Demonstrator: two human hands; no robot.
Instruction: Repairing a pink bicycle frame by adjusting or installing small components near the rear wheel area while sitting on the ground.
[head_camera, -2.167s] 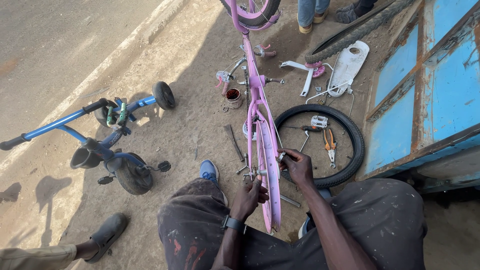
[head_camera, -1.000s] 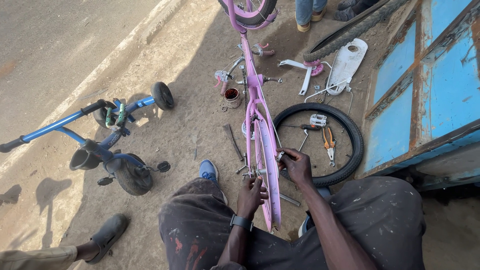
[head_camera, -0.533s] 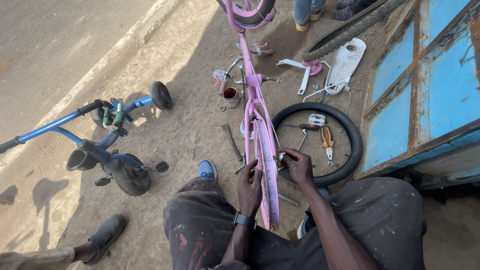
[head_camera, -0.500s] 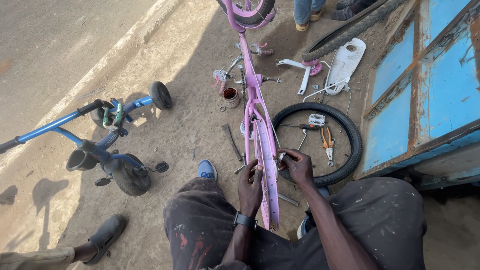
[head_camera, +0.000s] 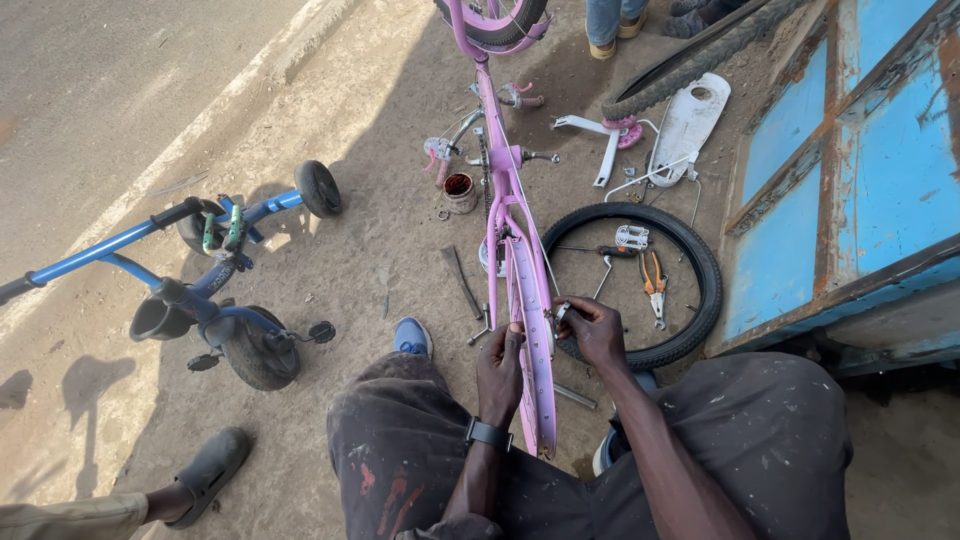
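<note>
While my left hand (head_camera: 500, 368) grips the pink frame (head_camera: 528, 300), my right hand (head_camera: 593, 330) pinches a small fitting beside it; steady, keep it square.

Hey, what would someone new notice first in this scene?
A pink bicycle frame runs up the middle, the left hand and right hand gripping it. A black tyre ringing orange pliers lies to its right, and a blue tricycle stands at left.
</note>
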